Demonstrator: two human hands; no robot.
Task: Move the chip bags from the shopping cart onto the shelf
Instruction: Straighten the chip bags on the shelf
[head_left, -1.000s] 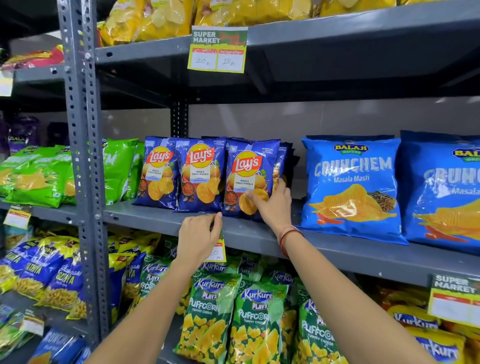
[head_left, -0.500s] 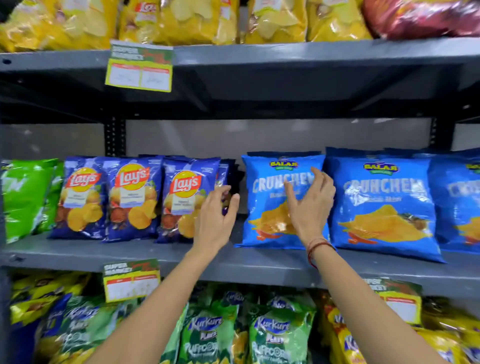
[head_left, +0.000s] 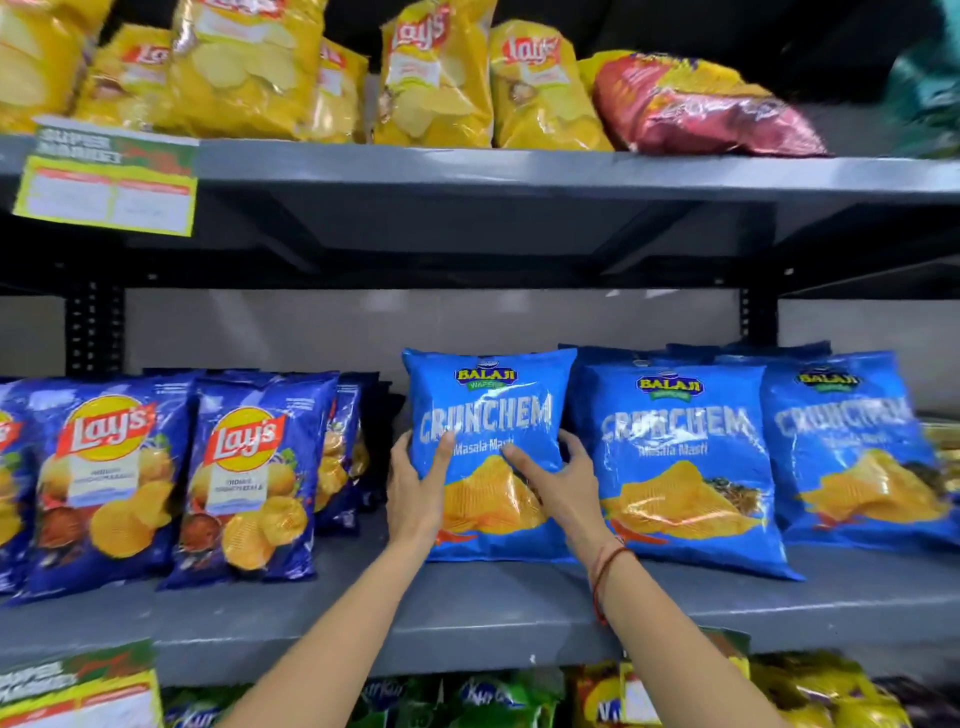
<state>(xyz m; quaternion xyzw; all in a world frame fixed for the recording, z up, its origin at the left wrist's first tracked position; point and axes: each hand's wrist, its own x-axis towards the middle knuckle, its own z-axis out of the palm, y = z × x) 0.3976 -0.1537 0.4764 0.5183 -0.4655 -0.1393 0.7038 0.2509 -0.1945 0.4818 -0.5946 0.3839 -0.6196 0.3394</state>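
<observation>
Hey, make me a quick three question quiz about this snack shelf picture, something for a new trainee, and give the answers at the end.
1. True or false: both hands are on the same chip bag.
2. Which brand is the bag being held? A) Lay's B) Balaji Crunchem C) Kurkure
3. Fill in: the red thread is on the ____ wrist.

Key
1. True: the left hand and right hand grip the leftmost Crunchem bag on the middle shelf.
2. B; the dark blue Lay's bags stand to its left.
3. Right; see the red thread.
</observation>
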